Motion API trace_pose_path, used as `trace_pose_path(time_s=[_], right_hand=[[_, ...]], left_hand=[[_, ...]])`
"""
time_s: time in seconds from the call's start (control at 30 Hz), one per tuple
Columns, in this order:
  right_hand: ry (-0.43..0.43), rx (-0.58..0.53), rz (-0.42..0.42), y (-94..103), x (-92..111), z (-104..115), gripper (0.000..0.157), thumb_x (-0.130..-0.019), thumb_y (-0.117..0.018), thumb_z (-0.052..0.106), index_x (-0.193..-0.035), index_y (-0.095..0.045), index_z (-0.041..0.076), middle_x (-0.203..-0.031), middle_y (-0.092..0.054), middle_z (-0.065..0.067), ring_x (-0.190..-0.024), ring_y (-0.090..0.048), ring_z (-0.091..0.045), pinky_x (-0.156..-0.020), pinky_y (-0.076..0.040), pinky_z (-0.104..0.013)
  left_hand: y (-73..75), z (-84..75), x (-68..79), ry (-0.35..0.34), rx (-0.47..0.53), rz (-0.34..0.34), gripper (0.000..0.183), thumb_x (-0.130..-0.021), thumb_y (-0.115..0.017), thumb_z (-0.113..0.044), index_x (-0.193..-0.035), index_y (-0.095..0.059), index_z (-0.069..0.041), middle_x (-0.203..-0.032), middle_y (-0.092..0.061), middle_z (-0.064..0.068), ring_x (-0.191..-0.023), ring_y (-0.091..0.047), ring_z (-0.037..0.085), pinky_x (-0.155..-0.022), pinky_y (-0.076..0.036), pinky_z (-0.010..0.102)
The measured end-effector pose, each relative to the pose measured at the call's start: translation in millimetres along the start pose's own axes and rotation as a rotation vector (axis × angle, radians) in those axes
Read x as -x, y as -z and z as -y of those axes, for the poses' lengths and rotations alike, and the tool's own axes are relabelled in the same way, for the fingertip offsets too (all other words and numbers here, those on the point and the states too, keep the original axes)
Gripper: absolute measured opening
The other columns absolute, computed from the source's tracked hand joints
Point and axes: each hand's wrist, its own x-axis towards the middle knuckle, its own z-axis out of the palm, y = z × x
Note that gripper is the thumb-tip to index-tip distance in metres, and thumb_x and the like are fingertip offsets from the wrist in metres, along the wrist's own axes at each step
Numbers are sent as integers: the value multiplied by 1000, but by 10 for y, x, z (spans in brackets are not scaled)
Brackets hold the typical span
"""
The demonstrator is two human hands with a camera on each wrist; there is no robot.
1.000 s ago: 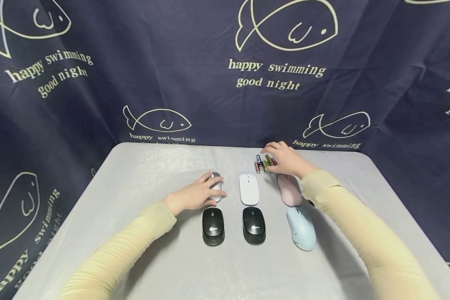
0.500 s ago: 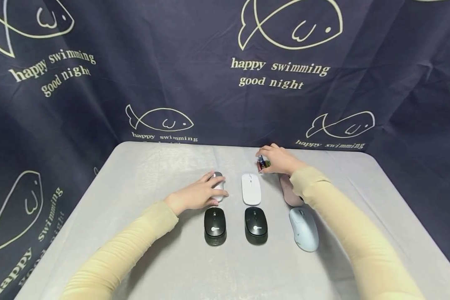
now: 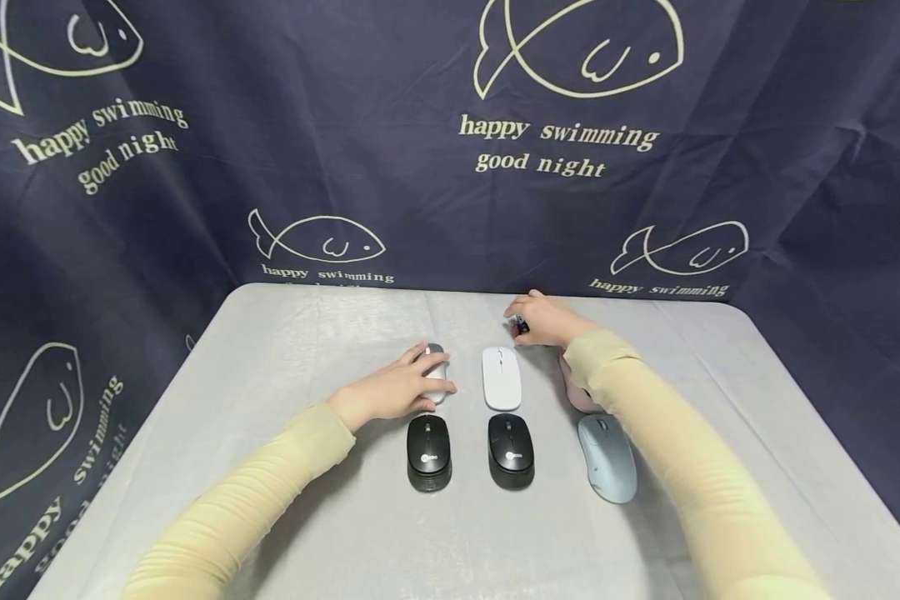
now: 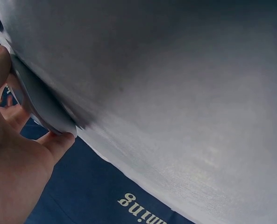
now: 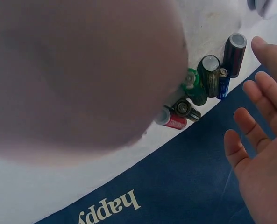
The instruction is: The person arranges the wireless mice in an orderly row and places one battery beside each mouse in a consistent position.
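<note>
My left hand [image 3: 390, 390] lies over a white-and-grey computer mouse [image 3: 436, 371] at the table's middle. In the left wrist view, the thumb and fingers hold that mouse [image 4: 42, 98] around its edges. My right hand [image 3: 551, 321] reaches to a small cluster of batteries [image 3: 522, 325] near the far edge, covering most of them in the head view. Seen from the right wrist, its fingers are spread and loosely bent beside the cluster: a dark red battery [image 5: 234, 53], a blue one [image 5: 223, 84], a green one [image 5: 195, 87], a red one [image 5: 174, 119] and dark ones.
A white mouse [image 3: 501, 379] stands between the hands, with two black mice [image 3: 428, 446] in front. A pink mouse [image 3: 579, 390] is partly under the right sleeve, and a light-blue mouse [image 3: 607, 458] sits nearer. A dark fish-print curtain [image 3: 450, 167] hangs behind the table [image 3: 330, 325].
My right hand has moved left over the batteries, hiding more of them, and its sleeve covers more of the pink mouse. The left hand stays on its mouse.
</note>
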Motion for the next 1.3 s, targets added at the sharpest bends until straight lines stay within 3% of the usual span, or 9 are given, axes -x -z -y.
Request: trace_pose_path(time_s=[0.63,1.3], right_hand=[[-64,-24,51,-77,3,-10,42,-70,-79,20,-108,-69,5,-111,-65,-11,-105,-55,-34,-94,-46,-49],[-30,-52,13,-46,21,-30,40,-69,-81,20,-104,-69,2,-107,-66,-12,-102,-58,-31,-95,-46,-48]], left_hand=[[-37,20,1,19,13,16,38,-91,-60,-36,-128,-58,-29,-148,-34,16,-134,-25,52,-114,-23,53],[-23,11,-7,8,-7,18,37,-91,-61,-34,-128,-58,-29,-147,-34,17,-134,-26,52,-114,-23,54]])
